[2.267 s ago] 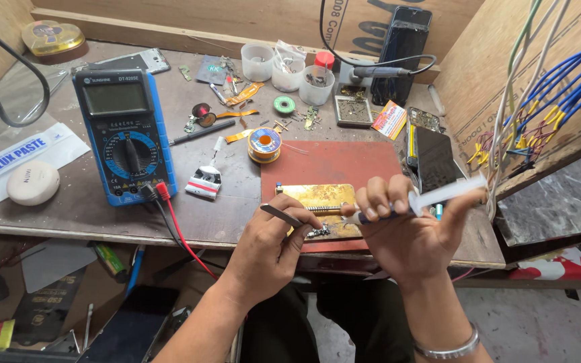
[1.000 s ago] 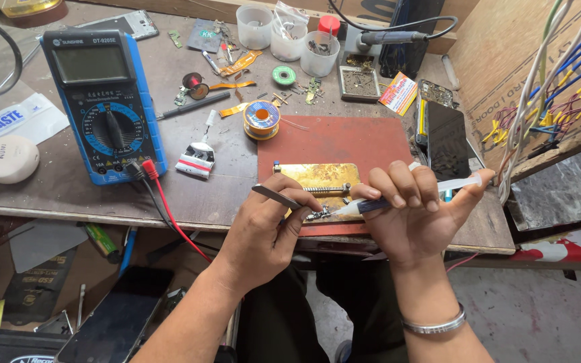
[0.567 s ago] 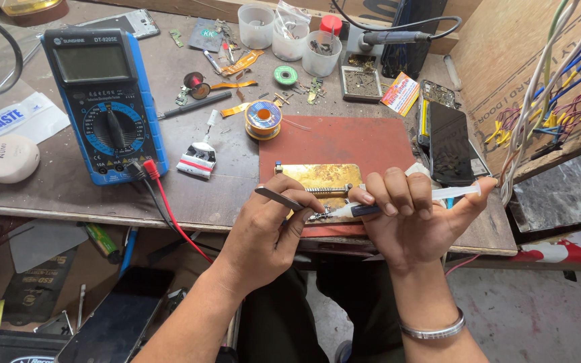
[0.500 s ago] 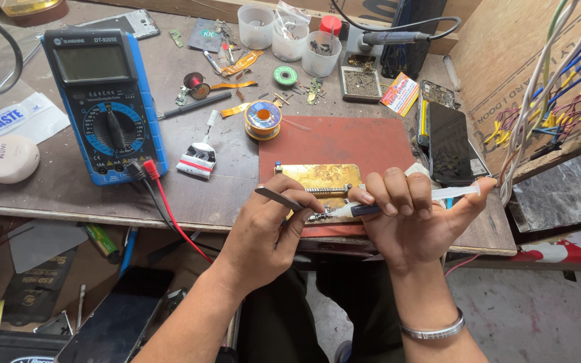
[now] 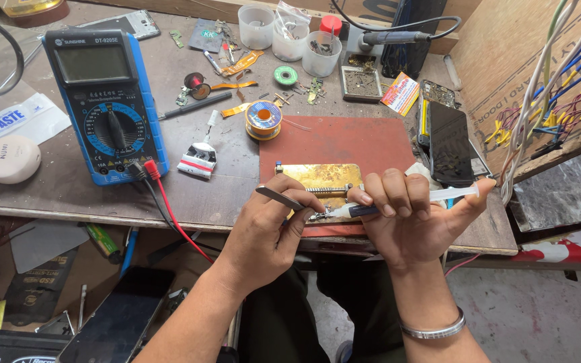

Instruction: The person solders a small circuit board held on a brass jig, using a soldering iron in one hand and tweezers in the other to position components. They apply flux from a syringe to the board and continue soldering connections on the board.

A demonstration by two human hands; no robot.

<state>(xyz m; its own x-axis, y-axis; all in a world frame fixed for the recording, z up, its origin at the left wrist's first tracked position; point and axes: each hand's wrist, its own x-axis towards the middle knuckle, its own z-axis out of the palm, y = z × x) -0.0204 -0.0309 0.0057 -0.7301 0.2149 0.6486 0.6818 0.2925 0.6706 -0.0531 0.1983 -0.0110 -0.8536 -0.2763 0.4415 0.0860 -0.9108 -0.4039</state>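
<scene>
Left hand (image 5: 263,232) pinching tweezers (image 5: 278,197), right hand (image 5: 408,225) gripping a syringe (image 5: 405,203) — both meeting at a small part (image 5: 317,216) on the red mat's (image 5: 344,141) six-o'clock edge, blue multimeter (image 5: 105,101) at ten o'clock.

Head camera looks steeply down, close over the workbench (image 5: 68,195).

worn wood bench (image 5: 68,195), plywood wall (image 5: 499,60), concrete floor (image 5: 546,323)

multimeter (image 5: 107,104) left of mat (image 5: 344,142), phone (image 5: 450,142) right
</scene>
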